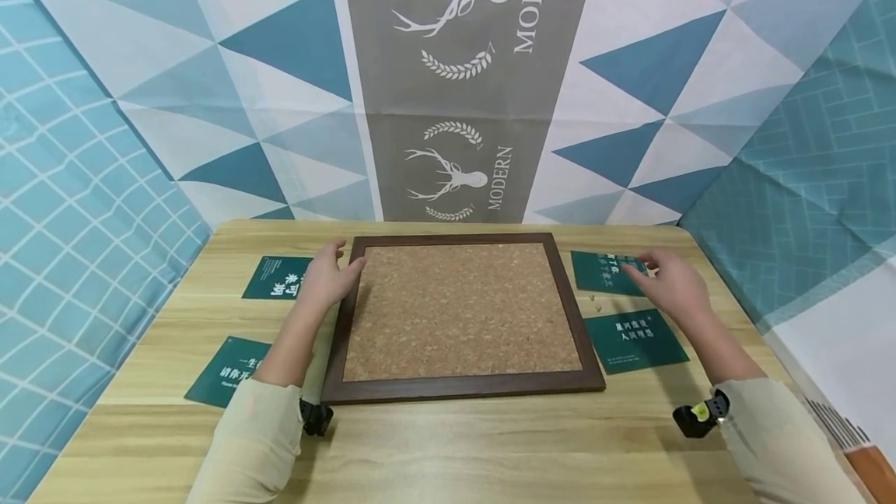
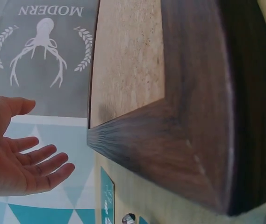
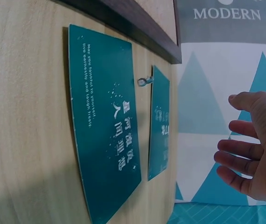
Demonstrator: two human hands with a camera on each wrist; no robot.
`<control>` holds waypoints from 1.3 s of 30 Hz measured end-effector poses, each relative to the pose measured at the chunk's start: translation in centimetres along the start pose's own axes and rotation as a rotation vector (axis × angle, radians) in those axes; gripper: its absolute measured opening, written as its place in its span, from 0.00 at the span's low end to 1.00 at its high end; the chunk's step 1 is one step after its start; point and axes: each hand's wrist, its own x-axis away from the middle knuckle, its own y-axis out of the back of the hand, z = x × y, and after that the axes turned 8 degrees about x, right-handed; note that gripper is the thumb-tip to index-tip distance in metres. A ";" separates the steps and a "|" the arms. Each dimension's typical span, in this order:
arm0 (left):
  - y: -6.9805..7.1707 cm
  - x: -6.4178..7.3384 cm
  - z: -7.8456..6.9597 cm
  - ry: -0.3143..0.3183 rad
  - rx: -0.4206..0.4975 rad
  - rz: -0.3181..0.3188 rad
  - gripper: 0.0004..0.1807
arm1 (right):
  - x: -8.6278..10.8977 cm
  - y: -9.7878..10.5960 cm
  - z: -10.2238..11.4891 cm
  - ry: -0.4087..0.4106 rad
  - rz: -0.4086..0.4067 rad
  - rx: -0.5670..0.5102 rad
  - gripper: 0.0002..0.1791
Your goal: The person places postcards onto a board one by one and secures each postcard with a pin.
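Note:
A cork board (image 1: 462, 309) in a dark brown wooden frame (image 1: 462, 386) lies flat on the table. My left hand (image 1: 326, 277) hovers by the board's left edge, and the left wrist view shows its palm bare with fingers loosely bent. Over the far right card (image 1: 595, 274), a green one with white lettering, is my right hand (image 1: 673, 280). It holds nothing in the right wrist view, where its fingers are spread and slightly bent. A second green card (image 3: 100, 140) lies nearer on that side, with small pin-like pieces (image 3: 145, 81) between the two cards.
On the left side lie two more green cards, one far (image 1: 269, 274) and one near (image 1: 222, 372), the latter partly covered by my left arm. Behind the wooden table (image 1: 462, 449) hangs a patterned cloth (image 1: 448, 84) with deer heads and triangles.

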 end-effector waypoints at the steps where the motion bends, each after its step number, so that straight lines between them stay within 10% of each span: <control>1: 0.0 0.0 0.1 0.004 0.007 0.010 0.37 | 0.0 -0.1 -0.1 -0.004 0.000 -0.003 0.32; 39: -0.8 -0.6 2.0 0.087 0.028 0.081 0.36 | -0.8 -3.3 -3.8 -0.212 0.148 -0.097 0.37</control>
